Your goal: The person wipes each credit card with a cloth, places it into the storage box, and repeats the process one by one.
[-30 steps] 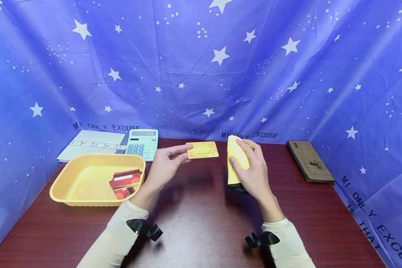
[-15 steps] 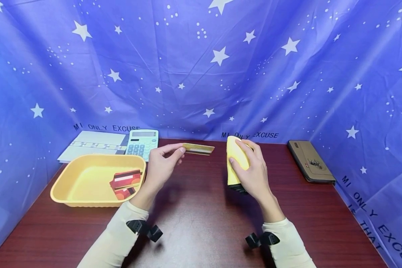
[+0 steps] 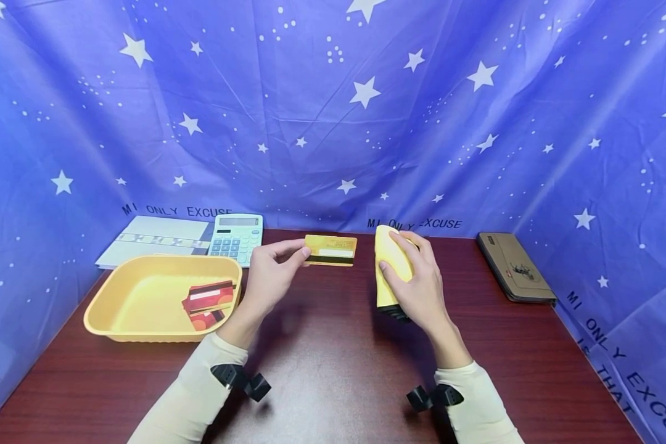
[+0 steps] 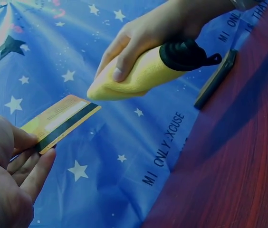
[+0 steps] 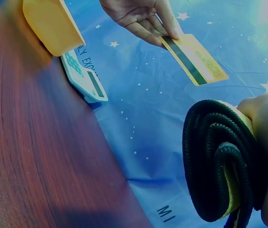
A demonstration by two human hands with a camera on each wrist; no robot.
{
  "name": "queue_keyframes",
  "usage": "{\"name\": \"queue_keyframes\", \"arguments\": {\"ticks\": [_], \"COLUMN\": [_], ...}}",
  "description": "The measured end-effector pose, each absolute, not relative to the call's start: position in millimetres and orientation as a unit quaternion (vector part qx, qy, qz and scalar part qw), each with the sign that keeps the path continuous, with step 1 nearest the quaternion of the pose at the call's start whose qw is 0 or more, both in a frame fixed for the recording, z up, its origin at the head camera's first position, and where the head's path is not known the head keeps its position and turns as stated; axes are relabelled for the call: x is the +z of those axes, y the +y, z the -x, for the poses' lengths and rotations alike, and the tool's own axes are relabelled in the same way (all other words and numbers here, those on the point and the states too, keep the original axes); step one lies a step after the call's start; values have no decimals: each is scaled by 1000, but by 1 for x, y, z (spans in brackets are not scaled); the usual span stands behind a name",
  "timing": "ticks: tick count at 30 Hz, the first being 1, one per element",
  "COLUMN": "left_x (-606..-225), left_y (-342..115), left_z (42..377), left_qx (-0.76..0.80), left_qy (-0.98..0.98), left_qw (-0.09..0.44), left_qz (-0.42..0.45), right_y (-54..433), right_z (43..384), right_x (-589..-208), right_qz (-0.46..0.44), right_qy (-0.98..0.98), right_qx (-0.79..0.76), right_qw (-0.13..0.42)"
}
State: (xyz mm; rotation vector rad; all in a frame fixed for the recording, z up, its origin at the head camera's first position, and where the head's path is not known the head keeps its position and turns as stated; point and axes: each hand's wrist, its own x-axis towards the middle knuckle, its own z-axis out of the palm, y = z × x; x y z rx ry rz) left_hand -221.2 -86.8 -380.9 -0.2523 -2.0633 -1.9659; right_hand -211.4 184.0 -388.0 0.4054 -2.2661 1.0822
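Observation:
A gold bank card [image 3: 338,242] is pinched at its left end between the thumb and fingers of my left hand [image 3: 269,274], held up over the table. Its back shows, with a dark magnetic stripe and a pale signature strip. To its right, my right hand [image 3: 420,283] grips a folded yellow cloth [image 3: 390,262] with black edging. In the right wrist view the rolled layers of the cloth [image 5: 198,156] face the camera. A gap separates card and cloth in the head view. The left wrist view has the tip of the cloth [image 4: 119,85] close beyond the card [image 4: 60,121].
At the left stands a yellow plastic basket [image 3: 155,337] with red bank cards [image 3: 208,299] inside. Behind it are a light-blue calculator [image 3: 235,243] and a white flat item [image 3: 155,229] with a patterned band. A brown wallet [image 3: 515,268] lies at the far right, near the starry curtain [image 3: 333,123].
My left hand has turned the bank card over, from its printed front through a tilt to its striped back. The right hand and the cloth have stayed in nearly the same place.

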Motion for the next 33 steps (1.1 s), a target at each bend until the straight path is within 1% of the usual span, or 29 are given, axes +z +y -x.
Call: {"name": "queue_keyframes", "arguments": {"ticks": [8,25,33], "left_x": [-383,-391,-389], "left_y": [-84,-76,-71], "left_z": [223,222,220], "left_qx": [-716,-708,-721], "left_qy": [-676,-687,-674], "left_qw": [131,121,103], "left_qz": [114,111,123], "right_y": [180,163,159], "right_z": [209,203,203], "right_x": [-386,-391,-395], "right_qz": [-154,-189,-196], "right_qy": [-850,-857,-858], "right_qx": [412,388,382], "right_qw": [289,281,282]}}
